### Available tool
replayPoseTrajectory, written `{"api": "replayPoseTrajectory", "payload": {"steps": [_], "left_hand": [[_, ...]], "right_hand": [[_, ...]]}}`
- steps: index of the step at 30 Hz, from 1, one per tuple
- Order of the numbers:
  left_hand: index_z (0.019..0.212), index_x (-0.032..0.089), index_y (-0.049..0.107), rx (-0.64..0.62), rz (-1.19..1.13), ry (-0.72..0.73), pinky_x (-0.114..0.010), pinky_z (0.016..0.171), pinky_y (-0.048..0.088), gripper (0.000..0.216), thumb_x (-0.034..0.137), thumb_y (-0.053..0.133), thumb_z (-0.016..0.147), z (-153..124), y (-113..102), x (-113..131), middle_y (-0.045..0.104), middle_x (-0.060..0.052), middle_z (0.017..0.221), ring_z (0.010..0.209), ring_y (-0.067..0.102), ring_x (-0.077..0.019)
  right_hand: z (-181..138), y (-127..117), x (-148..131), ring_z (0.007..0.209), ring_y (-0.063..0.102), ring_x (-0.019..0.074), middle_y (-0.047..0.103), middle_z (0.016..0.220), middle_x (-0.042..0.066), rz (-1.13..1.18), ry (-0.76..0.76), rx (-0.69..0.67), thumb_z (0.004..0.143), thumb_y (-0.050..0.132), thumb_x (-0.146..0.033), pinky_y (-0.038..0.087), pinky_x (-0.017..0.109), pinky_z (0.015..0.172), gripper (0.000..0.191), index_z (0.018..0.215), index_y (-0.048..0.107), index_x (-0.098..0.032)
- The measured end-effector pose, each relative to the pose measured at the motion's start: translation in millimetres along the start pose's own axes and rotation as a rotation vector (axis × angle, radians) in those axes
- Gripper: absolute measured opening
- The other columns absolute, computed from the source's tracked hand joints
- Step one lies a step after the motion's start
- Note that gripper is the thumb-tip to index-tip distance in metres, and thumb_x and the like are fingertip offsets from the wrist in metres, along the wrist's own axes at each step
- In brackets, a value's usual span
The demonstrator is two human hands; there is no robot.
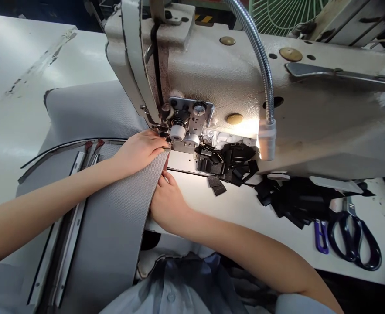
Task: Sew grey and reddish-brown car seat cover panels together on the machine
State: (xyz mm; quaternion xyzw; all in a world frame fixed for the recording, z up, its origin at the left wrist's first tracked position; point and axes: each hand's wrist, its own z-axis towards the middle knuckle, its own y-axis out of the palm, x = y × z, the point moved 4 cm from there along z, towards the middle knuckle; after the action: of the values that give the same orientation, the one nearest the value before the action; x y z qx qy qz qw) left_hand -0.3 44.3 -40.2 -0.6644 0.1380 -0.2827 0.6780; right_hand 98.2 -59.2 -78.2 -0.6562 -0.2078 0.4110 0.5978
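Note:
A large grey fabric panel point(114, 218) lies under the head of a sewing machine point(212, 78), with dark piping along a seam and metal-like strips across it. My left hand point(140, 150) rests on top of the panel, its fingers stretched toward the presser foot area; the fingertips are partly hidden beside the needle mechanism point(182, 124). Below it, my right hand point(169, 203) has its fingers curled at the panel's right edge, gripping the grey fabric. Part of that hand is hidden under the fabric.
Black fabric tabs point(228, 163) are heaped right of the needle, with more black pieces point(297, 198) farther right. Black-handled scissors point(354, 240) and a purple thread snipper point(321, 235) lie at the table's right. A flexible lamp point(267, 139) hangs over the bed. A green fan guard point(284, 15) stands behind.

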Motion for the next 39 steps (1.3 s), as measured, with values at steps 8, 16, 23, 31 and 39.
{"api": "replayPoseTrajectory", "payload": {"steps": [8, 16, 23, 31, 39], "left_hand": [[0.097, 0.021, 0.075, -0.055, -0.035, 0.05, -0.042, 0.09, 0.051, 0.033, 0.02, 0.043, 0.094, -11.0, 0.1, 4.5, 0.076, -0.004, 0.105, 0.096, 0.067, -0.0243], [0.094, 0.019, 0.077, 0.007, -0.012, -0.045, -0.041, 0.092, 0.054, 0.032, 0.017, 0.045, 0.093, -5.0, 5.8, 5.6, 0.077, -0.006, 0.101, 0.094, 0.069, -0.0242], [0.091, 0.019, 0.077, 0.038, -0.008, -0.046, -0.04, 0.09, 0.056, 0.031, 0.012, 0.048, 0.09, -0.8, 8.0, 3.5, 0.077, -0.006, 0.097, 0.093, 0.069, -0.0238], [0.091, 0.021, 0.079, 0.084, 0.01, -0.089, -0.038, 0.085, 0.056, 0.029, 0.011, 0.052, 0.088, 6.6, 9.4, -4.7, 0.075, -0.006, 0.089, 0.094, 0.069, -0.0251], [0.094, 0.022, 0.079, 0.097, -0.006, -0.08, -0.038, 0.088, 0.057, 0.031, 0.013, 0.05, 0.089, 5.5, 9.3, -6.5, 0.076, -0.005, 0.093, 0.095, 0.069, -0.0237]], "right_hand": [[-8.7, 2.3, -9.4, 0.092, 0.053, 0.0215, 0.066, 0.076, 0.0, -0.001, -0.104, 0.033, 0.097, 0.051, -0.019, 0.037, 0.046, 0.105, 0.025, 0.077, 0.065, -0.023], [-13.1, 9.9, -13.1, 0.094, 0.05, 0.0232, 0.064, 0.072, 0.0, 0.081, -0.103, 0.016, 0.089, 0.058, -0.019, 0.037, 0.047, 0.099, 0.02, 0.071, 0.066, -0.023], [-9.2, 8.5, -11.0, 0.09, 0.05, 0.0219, 0.062, 0.069, -0.001, 0.07, -0.083, -0.009, 0.087, 0.059, -0.018, 0.035, 0.045, 0.099, 0.018, 0.071, 0.064, -0.023], [-3.9, -2.7, -3.2, 0.09, 0.048, 0.0212, 0.065, 0.077, 0.001, 0.071, -0.037, 0.002, 0.09, 0.056, -0.016, 0.034, 0.043, 0.101, 0.019, 0.075, 0.066, -0.022], [-3.1, -0.8, -3.1, 0.094, 0.05, 0.0209, 0.067, 0.082, 0.002, 0.073, -0.028, 0.003, 0.09, 0.055, -0.016, 0.035, 0.041, 0.103, 0.019, 0.076, 0.067, -0.021]]}}
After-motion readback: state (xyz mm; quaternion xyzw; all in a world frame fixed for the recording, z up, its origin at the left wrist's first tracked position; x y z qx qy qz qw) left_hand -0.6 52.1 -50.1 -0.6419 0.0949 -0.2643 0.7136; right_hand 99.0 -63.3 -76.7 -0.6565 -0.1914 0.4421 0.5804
